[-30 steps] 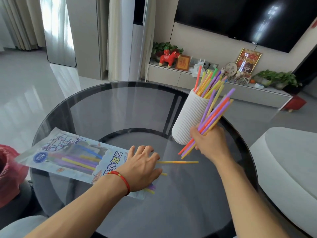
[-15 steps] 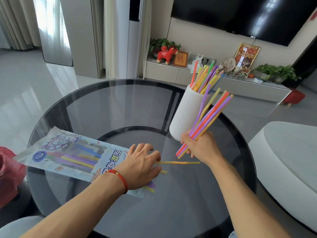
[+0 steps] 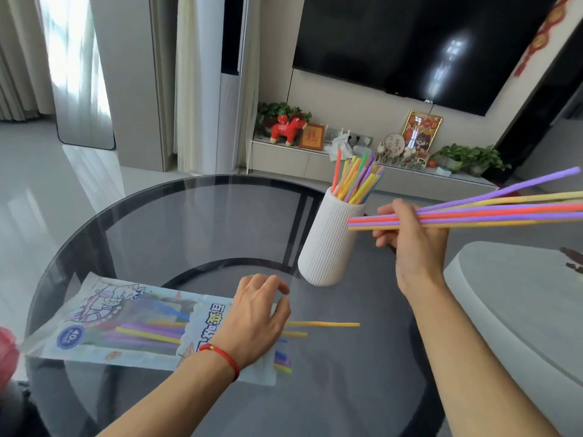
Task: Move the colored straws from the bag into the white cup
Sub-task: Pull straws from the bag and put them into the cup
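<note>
A ribbed white cup (image 3: 328,244) stands on the round glass table (image 3: 176,228) with several colored straws (image 3: 358,178) sticking out of its mouth. My right hand (image 3: 413,247) is just right of the cup, above the table, gripping a bundle of straws (image 3: 492,211) that lies nearly level and points right. The printed straw bag (image 3: 126,323) lies flat at the front left with straws inside. My left hand (image 3: 255,320) rests on the bag's open end, fingers curled. A yellow straw (image 3: 328,324) and other straw ends poke out beside it.
A pale grey rounded seat (image 3: 520,310) sits close at the right of the table. Something red (image 3: 8,351) shows at the left edge. Beyond the table, a low TV shelf (image 3: 315,159) holds ornaments and plants.
My right hand has risen from low beside the cup's base to near its upper part, turning the bundle from steeply slanted to nearly level. My left hand stays on the bag.
</note>
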A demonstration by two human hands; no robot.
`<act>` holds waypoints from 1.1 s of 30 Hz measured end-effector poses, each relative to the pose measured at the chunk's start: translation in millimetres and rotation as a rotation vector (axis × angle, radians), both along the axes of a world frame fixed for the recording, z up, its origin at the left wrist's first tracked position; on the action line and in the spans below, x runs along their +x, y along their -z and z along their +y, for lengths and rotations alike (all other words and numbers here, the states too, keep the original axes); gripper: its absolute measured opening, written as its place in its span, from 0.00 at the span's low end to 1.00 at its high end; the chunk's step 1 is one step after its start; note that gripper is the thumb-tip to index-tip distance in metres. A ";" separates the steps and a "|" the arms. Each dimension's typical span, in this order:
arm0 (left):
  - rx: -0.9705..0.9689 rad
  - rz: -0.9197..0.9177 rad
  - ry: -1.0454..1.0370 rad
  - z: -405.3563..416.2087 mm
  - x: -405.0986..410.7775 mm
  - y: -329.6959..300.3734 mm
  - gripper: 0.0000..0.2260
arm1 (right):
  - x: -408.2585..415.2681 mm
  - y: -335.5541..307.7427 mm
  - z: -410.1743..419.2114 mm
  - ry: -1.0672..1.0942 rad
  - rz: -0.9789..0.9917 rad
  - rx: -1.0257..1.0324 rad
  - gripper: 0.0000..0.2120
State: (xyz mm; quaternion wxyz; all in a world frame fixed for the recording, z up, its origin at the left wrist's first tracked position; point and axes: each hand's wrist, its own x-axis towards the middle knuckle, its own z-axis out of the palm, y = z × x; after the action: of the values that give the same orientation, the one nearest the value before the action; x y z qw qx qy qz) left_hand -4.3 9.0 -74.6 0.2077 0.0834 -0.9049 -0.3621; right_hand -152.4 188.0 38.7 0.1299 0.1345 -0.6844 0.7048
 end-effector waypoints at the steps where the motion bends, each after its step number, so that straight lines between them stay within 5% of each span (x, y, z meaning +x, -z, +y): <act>1: -0.010 0.007 -0.003 -0.6 0.9 -0.7 0.08 | -4.5 -11.8 -0.7 0.030 0.025 -0.022 0.12; 17: -0.026 0.037 -0.099 0.9 4.9 -5.0 0.09 | -35.3 -50.9 -53.6 0.169 0.147 0.688 0.15; 27: 0.003 0.030 -0.111 -2.8 6.7 -10.5 0.09 | -26.0 -77.7 -53.0 0.188 0.235 0.545 0.16; 33: 0.008 0.020 -0.105 -4.8 8.6 -13.0 0.09 | -25.0 -69.2 -45.1 0.185 0.544 0.787 0.26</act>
State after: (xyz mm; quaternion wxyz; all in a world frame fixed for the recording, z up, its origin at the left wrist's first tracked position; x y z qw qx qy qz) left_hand 4.3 4.2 -61.6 0.2353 0.1278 -0.8957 -0.3550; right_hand -177.3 143.0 108.0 0.3054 0.2913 -0.8492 0.3174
